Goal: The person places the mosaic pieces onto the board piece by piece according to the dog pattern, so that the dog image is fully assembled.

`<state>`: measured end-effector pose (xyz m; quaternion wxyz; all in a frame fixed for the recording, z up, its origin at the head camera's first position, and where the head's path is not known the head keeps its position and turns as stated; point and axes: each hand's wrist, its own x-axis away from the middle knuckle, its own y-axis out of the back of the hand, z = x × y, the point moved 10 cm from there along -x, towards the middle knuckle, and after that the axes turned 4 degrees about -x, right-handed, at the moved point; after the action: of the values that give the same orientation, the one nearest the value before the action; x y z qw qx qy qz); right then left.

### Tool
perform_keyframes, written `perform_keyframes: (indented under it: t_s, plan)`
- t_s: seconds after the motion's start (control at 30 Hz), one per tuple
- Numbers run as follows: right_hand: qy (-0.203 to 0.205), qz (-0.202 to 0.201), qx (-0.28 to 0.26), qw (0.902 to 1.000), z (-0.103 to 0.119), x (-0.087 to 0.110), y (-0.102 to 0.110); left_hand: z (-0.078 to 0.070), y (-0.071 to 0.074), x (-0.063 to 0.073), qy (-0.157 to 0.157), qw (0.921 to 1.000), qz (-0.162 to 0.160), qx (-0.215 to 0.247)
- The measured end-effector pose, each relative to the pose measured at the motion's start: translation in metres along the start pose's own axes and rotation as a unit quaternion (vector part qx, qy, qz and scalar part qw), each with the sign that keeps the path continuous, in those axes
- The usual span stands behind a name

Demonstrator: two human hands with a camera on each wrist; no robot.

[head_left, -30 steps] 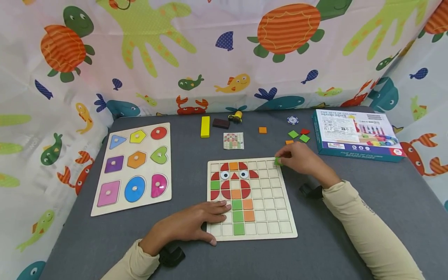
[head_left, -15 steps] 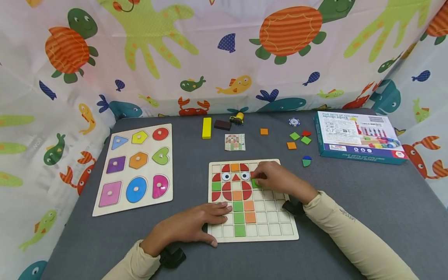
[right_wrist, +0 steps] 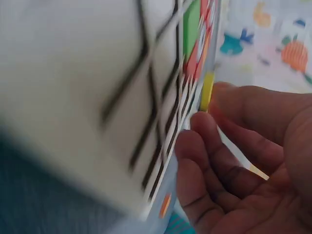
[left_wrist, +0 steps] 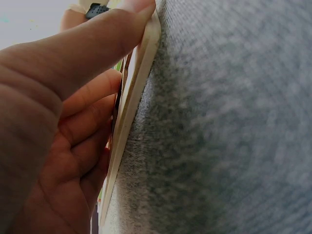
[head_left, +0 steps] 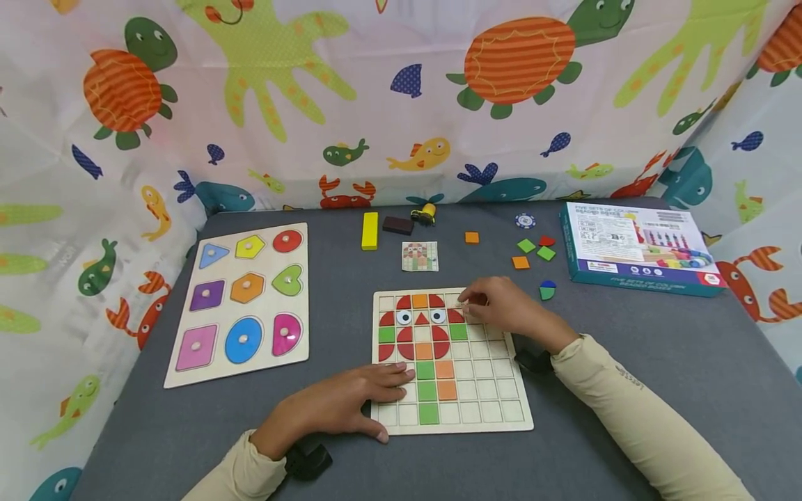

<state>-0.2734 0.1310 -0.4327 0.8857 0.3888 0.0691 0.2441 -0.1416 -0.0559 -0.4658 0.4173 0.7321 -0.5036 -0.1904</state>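
A wooden grid board (head_left: 486,391) bears red, orange and green tiles, with two eye tiles near its top. My left hand (head_left: 341,396) rests on its lower left, fingers spread over the squares; in the left wrist view the thumb lies at the board edge (left_wrist: 140,68). Above the upper right squares hovers my right hand (head_left: 507,306), its fingers loosely bent. Nothing shows between its fingertips in the right wrist view. A green square tile (head_left: 459,332) sits in a square just below and left of that hand, beneath a red quarter-round tile (head_left: 455,316).
Behind the board lies a pattern card (head_left: 420,257). Loose green tiles (head_left: 525,245), orange tiles (head_left: 520,262) and a blue-and-green round pair (head_left: 547,290) lie to the right, near a boxed toy set (head_left: 642,247). A shape puzzle board (head_left: 238,306) lies at left.
My right hand has brought the green tile from the board's upper right corner leftward into a square, let it go and drawn back slightly. The left hand has stayed put.
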Motion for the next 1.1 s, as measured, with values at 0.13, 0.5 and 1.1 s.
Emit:
perform_keyframes:
  t_s: [0.13,0.5,1.1]
  plan:
    - [-0.039,-0.038,0.011,0.9984,-0.028,-0.005,0.030,-0.001,0.001,0.000,-0.001,1.0000,-0.003,0.000]
    - [-0.110,-0.080,0.073,0.9881,-0.094,-0.013,0.094,0.001,0.001,0.000,-0.006,1.0000,-0.002,0.001]
    - [-0.175,-0.063,0.085,0.9789,-0.122,-0.013,0.097,0.002,-0.002,0.002,-0.007,0.9998,-0.007,0.016]
